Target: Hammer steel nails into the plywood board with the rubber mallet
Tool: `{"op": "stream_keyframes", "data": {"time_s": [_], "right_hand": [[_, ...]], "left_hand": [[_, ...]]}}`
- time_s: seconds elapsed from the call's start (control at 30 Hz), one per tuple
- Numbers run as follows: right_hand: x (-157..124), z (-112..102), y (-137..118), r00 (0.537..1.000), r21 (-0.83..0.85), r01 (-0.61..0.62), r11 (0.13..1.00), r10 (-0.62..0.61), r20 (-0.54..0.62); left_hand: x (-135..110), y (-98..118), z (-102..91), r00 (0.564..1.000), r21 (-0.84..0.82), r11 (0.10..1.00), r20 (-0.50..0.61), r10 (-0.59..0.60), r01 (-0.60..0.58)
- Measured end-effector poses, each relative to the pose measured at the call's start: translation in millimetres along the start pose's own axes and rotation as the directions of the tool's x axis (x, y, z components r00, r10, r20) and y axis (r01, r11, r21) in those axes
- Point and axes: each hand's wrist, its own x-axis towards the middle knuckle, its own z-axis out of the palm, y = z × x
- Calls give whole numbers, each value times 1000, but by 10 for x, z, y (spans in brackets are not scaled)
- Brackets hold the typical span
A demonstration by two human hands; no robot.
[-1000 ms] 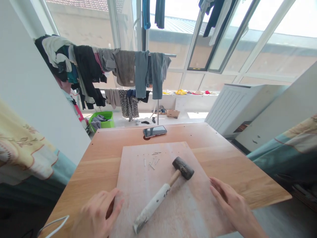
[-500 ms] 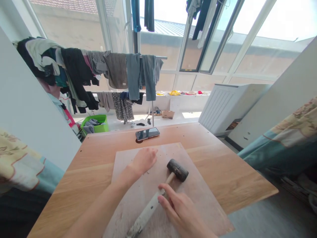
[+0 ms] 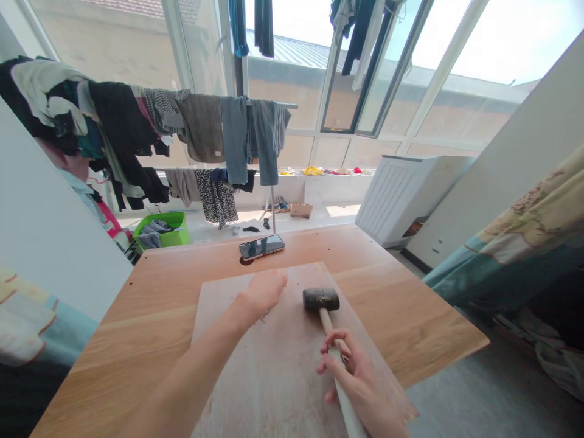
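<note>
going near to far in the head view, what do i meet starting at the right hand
Right hand → black mallet head → phone → cardboard box → yellow item

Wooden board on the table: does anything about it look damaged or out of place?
The near right corner of the wooden board juts past the edge of the table, which looks slightly odd. Its surface also looks streaked and worn. I see no spill or break on the visible part.
</note>
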Motion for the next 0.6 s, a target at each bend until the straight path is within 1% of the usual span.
{"op": "stream_keyframes", "data": {"time_s": [0.07,0.13,0.17,0.23,0.27,0.33,0.4,0.43,0.47,0.5,0.6], "right_hand": [[29,-172,17,998,-152,-4,988,-6,-62],[81,-326,60,982,-336,43,941,-101,-158],[112,-388,90,965,-411,67,909,-163,-203],[174,-475,152,932,-507,92,857,-253,-259],[201,-500,179,925,-534,91,841,-270,-267],[242,-520,215,930,-556,88,827,-268,-251],[266,-520,228,941,-555,93,827,-256,-223],[272,-518,227,945,-549,93,831,-247,-214],[277,-516,224,949,-540,92,836,-238,-207],[279,-516,221,952,-531,91,843,-230,-202],[282,-523,209,955,-503,87,860,-215,-202]], "left_hand": [[51,-9,3,998,-89,996,-53,24,-29],[135,14,60,981,-279,956,-192,34,-88],[189,44,106,961,-393,911,-278,11,-125],[312,140,215,908,-599,777,-410,-89,-195],[376,201,273,883,-680,699,-444,-153,-221],[494,324,386,851,-793,551,-457,-258,-259],[582,419,489,846,-853,445,-433,-311,-273],[609,448,535,847,-866,419,-423,-322,-273],[626,464,576,849,-871,411,-416,-326,-269],[632,469,612,850,-869,419,-414,-326,-263],[613,448,681,844,-843,478,-429,-322,-246]]}}
